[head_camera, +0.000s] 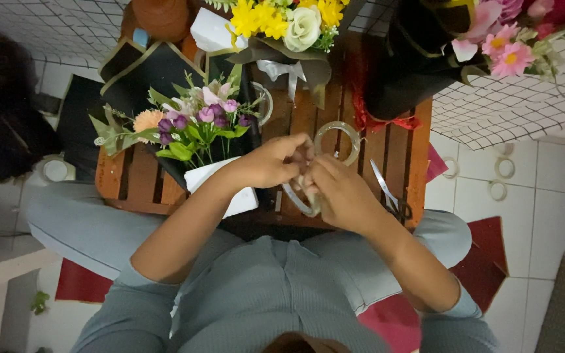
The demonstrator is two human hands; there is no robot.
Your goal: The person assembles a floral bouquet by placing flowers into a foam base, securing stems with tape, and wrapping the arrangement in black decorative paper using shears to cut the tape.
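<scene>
— Across the middle of the frame, what is the biggest thing?

— Wooden slatted table (325, 117), reddish brown, running from centre left to centre right. On it, left of centre, stands a bouquet of purple and pink flowers (194, 124) in dark wrapping with a white base. Top centre holds a yellow and white bouquet (282, 23); a pink bouquet (498, 39) in black wrap fills the upper right.

— And the hands?

— Both meet just below the middle of the frame. Left hand (271, 162) comes in from the lower left, fingers curled inward and closed, its tips pinching at something small against the other hand. Right hand (338, 191) comes from the lower right, fingers bent and pressed together, tips touching the left hand's.

— What do they pinch?

— Clear tape, it seems. One clear tape roll (337, 139) stands just above the fingertips, touching them, a see-through ring. A second clear ring (299, 199) hangs below the fingers. Whether a strip runs between them I cannot tell.

— Anything smaller?

— Scissors (387, 189) lie on the table just right of the right hand. Three spare tape rings (499, 180) sit on the white floor at centre right.
</scene>
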